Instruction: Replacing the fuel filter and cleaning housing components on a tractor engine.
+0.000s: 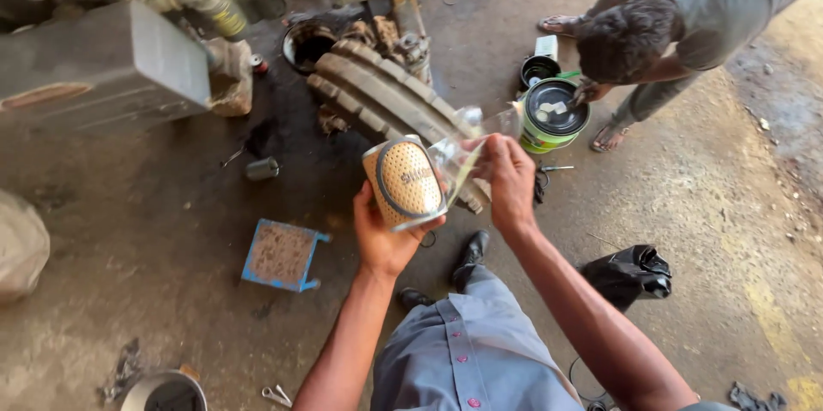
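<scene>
While left hand (383,235) grips tan filter (403,181), right hand (507,178) pinches clear wrapper (467,141) (half off).

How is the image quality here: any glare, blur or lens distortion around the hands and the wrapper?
Head view: even daylight and soft shadows; the clear plastic wrapper pulled by the right hand catches pale glare, blurring its edges; the cylindrical filter in the left hand is sharp; wide-angle stretching bends the forearms at the frame's bottom.

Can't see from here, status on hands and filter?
Left hand cradles tan filter. Right hand grips its clear plastic wrap. Nothing in the way.
</scene>
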